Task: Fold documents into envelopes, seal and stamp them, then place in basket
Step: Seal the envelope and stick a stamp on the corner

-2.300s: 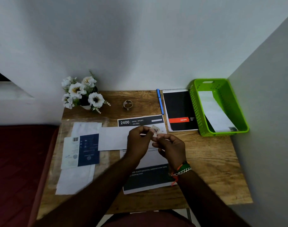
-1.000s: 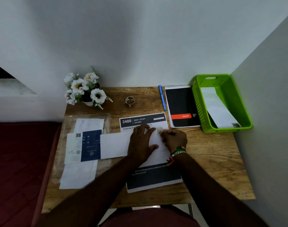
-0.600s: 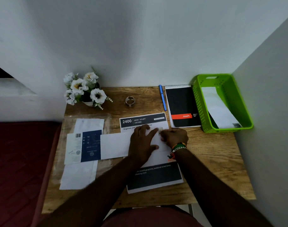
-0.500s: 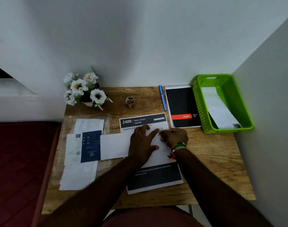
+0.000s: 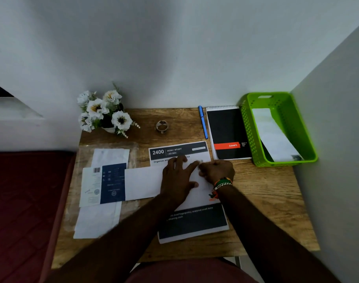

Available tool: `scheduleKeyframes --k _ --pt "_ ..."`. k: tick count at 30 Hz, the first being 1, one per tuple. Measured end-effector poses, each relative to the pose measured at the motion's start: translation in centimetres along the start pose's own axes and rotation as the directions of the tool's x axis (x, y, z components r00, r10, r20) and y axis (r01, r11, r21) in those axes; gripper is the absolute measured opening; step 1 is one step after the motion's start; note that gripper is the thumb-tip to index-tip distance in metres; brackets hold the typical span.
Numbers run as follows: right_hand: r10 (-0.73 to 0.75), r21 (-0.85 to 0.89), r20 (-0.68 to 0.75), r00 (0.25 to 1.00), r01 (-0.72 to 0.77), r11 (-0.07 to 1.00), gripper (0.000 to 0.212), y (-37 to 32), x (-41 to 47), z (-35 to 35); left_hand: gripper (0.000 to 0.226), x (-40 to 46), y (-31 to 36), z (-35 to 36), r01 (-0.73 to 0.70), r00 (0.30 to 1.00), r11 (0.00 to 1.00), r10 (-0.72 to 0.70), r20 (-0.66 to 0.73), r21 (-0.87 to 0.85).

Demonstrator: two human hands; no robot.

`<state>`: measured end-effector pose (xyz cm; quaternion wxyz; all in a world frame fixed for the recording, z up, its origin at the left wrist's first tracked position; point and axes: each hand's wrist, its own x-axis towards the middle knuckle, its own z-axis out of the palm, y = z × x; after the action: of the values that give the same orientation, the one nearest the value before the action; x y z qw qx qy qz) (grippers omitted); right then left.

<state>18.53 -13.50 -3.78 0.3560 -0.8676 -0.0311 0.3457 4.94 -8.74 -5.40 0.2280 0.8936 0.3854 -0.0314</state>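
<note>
A white envelope [image 5: 142, 183] lies flat across the middle of the wooden desk [image 5: 266, 211], on top of a printed sheet [image 5: 192, 223] with dark bands. My left hand [image 5: 179, 178] rests flat on the envelope with fingers spread. My right hand [image 5: 216, 170] has its fingers curled down at the envelope's top right corner, pressing on a small stamp [image 5: 201, 161] that is mostly hidden. A green basket [image 5: 246, 127] at the back right holds one white envelope [image 5: 274, 135].
More white envelopes and a blue-and-white packet [image 5: 104, 185] lie on the left of the desk. A black notebook [image 5: 227, 133], a blue pen [image 5: 203, 124], a small tape roll [image 5: 162, 126] and white flowers [image 5: 105, 112] stand along the back. A wall rises at the right.
Both hands came down from holding the stamp in the air to the envelope. Over the last second they have barely moved, staying pressed at the top right corner.
</note>
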Motion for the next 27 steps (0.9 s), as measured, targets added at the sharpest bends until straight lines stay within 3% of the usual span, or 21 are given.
scheduleKeyframes --k 17,20,27 --pt "0.030 0.052 0.152 0.988 -0.039 0.998 0.022 -0.4 0.4 -1.2 0.078 0.3 0.2 0.0 0.039 0.999 0.999 -0.038 0.032 -0.026" --pt "-0.058 -0.010 0.169 0.984 0.060 0.998 0.023 0.2 0.2 -1.6 0.078 0.3 0.2 -0.2 0.040 0.999 0.999 -0.039 0.020 -0.018" --pt "-0.383 0.093 0.159 0.910 0.373 0.923 0.011 3.6 -0.1 -2.7 0.083 0.2 -0.1 -0.3 0.027 1.000 0.999 -0.027 0.001 -0.021"
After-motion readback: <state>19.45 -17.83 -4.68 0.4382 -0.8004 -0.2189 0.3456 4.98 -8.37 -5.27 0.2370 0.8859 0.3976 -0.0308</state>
